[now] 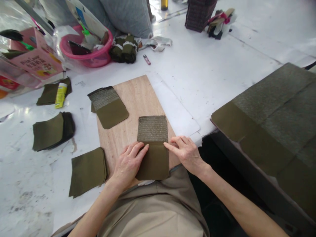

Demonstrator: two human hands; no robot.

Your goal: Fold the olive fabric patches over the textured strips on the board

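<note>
An olive-green fabric piece (pixel 153 161), topped by a grey, ribbed band (pixel 152 129), lies at the front right of a wooden board (pixel 133 92). Fingers of my left hand (pixel 128 161) rest flat on its left side, just below the band. My right hand (pixel 186 153) touches the opposite edge at the same height with one fingertip, its other fingers bent beside it. Neither hand visibly grips the fabric. Similar banded pieces (pixel 111 112) lie overlapped at the board's upper left. A stack of plain olive pieces (pixel 86 171) sits left of my left hand.
More olive pieces (pixel 49 131) lie to the left, near a yellow tube (pixel 60 95). At the back are a pink basket (pixel 86 61), a pink box (pixel 37 64) and thread snips (pixel 146 59). A dark stack (pixel 199 14) stands far right; large olive-grey panels (pixel 276 131) lie nearer.
</note>
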